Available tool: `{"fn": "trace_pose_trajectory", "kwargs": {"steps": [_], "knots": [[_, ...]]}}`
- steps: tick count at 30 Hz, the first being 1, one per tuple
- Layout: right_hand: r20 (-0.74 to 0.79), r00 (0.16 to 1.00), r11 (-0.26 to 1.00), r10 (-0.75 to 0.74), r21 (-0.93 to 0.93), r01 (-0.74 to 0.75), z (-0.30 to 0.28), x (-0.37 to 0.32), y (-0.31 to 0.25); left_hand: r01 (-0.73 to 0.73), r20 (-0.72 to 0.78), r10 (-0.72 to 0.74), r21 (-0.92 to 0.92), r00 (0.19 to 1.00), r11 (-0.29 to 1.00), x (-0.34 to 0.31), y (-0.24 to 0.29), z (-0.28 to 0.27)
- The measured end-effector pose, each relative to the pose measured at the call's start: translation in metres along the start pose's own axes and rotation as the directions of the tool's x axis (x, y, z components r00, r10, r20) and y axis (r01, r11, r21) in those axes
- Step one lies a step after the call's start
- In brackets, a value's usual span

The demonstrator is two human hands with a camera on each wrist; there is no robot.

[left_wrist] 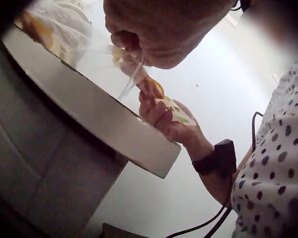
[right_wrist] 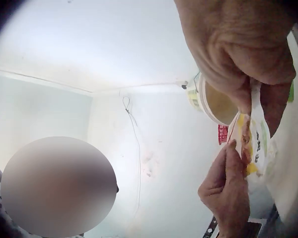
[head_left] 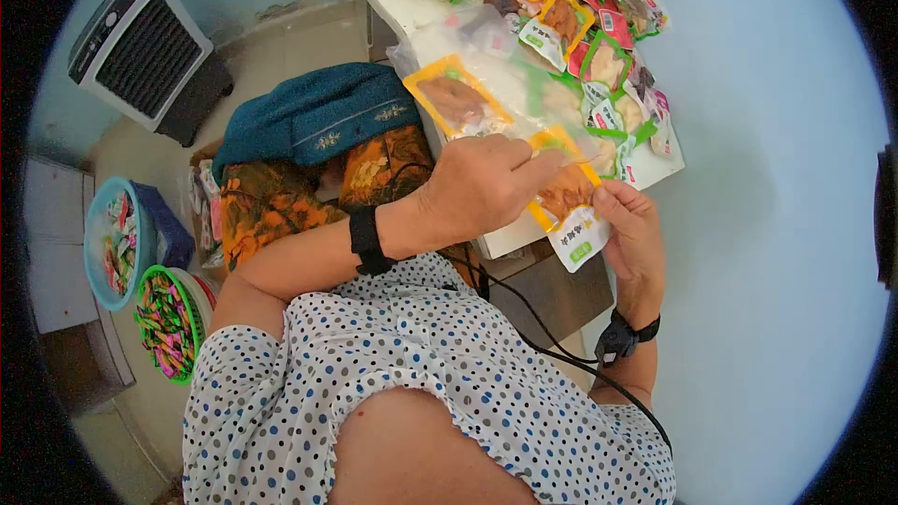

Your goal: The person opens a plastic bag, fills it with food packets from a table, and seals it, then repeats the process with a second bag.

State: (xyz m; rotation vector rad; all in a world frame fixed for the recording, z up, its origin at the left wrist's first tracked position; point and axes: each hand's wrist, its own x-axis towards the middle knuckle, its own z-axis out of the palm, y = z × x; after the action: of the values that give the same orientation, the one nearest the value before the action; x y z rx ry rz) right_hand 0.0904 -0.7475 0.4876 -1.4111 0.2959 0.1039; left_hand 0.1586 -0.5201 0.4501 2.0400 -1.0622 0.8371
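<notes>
My right hand (head_left: 633, 229) pinches the lower edge of a yellow-bordered snack packet (head_left: 565, 198). This packet has brown food behind its clear front and a white label with a green patch. At its upper edge my left hand (head_left: 482, 185), fingers curled, pinches a thin pale strip (left_wrist: 132, 81); I cannot tell whether it is part of the packet. Just beyond the left hand, another yellow-bordered packet (head_left: 454, 96) lies by the table's near edge, beside clear plastic (head_left: 482, 33). More packets, bordered in green and yellow, form a pile (head_left: 606, 61) on the white table (head_left: 662, 168).
An air cooler (head_left: 152, 56) stands on the floor at far left. Below it are a blue basin (head_left: 91, 271) of packets and a green basket (head_left: 198, 335) of small wrapped items. Teal cloth (head_left: 318, 112) lies beside the table. A bucket (right_wrist: 219, 106) shows in the right wrist view.
</notes>
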Motion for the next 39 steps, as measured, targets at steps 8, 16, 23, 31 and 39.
{"fn": "trace_pose_trajectory", "kwargs": {"steps": [8,16,23,31,39], "knots": [[0.178,0.984,0.969,-0.002,0.241,-0.042,0.031,0.025,0.022,-0.082,-0.191,0.058,-0.124,0.98,0.989,0.001,-0.002,0.016],[0.032,0.97,0.962,-0.243,0.137,0.237,0.063,0.07,0.03,-0.026,0.004,0.026,0.004,1.0,1.0,-0.002,-0.004,0.0],[0.136,0.827,0.667,-0.545,-0.527,0.526,0.061,0.061,0.044,-0.003,-0.014,0.002,-0.033,1.0,0.999,-0.005,-0.002,0.001],[0.389,0.568,0.078,-0.725,-0.773,0.629,0.059,0.076,0.044,-0.053,-0.019,0.051,-0.139,0.999,0.989,-0.012,0.002,0.007],[0.447,0.736,0.016,-0.509,-0.85,0.527,0.054,0.061,0.026,-0.003,-0.06,-0.006,-0.144,0.998,0.99,-0.012,0.001,0.006]]}}
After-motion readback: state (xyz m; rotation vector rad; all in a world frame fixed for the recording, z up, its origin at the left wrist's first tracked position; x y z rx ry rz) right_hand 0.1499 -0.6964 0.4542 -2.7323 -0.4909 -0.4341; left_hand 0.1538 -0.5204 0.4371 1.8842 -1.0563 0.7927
